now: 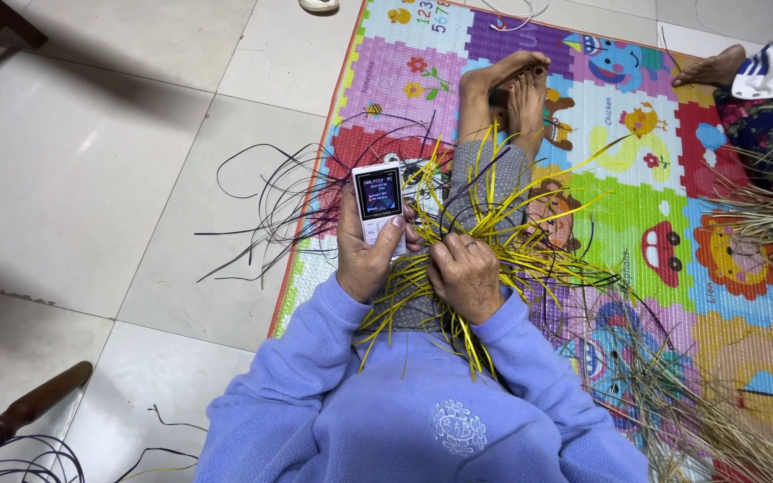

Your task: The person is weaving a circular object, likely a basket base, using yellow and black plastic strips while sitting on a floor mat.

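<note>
A single camera worn on the person's head looks steeply down over the chest and lap, so the lilac sleeves (315, 358) fill the bottom of the frame and the outstretched feet (512, 85) point toward the top. It sits close: the left hand (367, 255) and right hand (467, 273) lie near the centre, large in view. The wide lens also takes in the colourful play mat (655, 134) ahead and to the right, pale floor tiles (91, 161) on the left, and another person's foot (713, 67) at the upper right corner
</note>
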